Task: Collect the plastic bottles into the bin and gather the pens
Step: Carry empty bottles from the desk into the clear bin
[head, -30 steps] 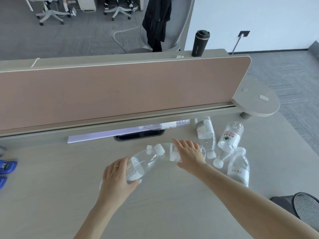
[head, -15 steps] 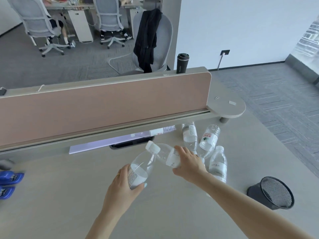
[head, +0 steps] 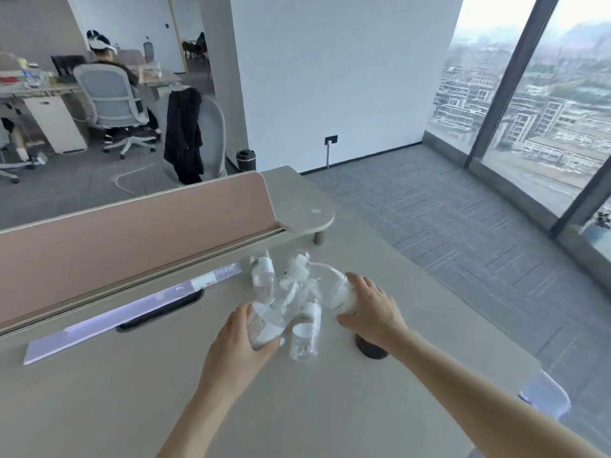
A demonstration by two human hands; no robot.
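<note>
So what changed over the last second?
The right hand has swung its bottle rightward over the dark bin, keeping its grip. The left hand still holds its bottle. The loose bottles stayed on the desk.

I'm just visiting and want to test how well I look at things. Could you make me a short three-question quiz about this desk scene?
1. True or false: each hand holds a clear plastic bottle.
2. Where does the dark bin show? A) beside the pink divider B) under the right wrist C) on the chair
3. Fill in: the ring is on the ____ hand.

Key
1. True: the left hand grips one bottle, the right hand another bottle.
2. B: the bin peeks out below the right wrist.
3. Left: the ring sits on a left finger.
</note>
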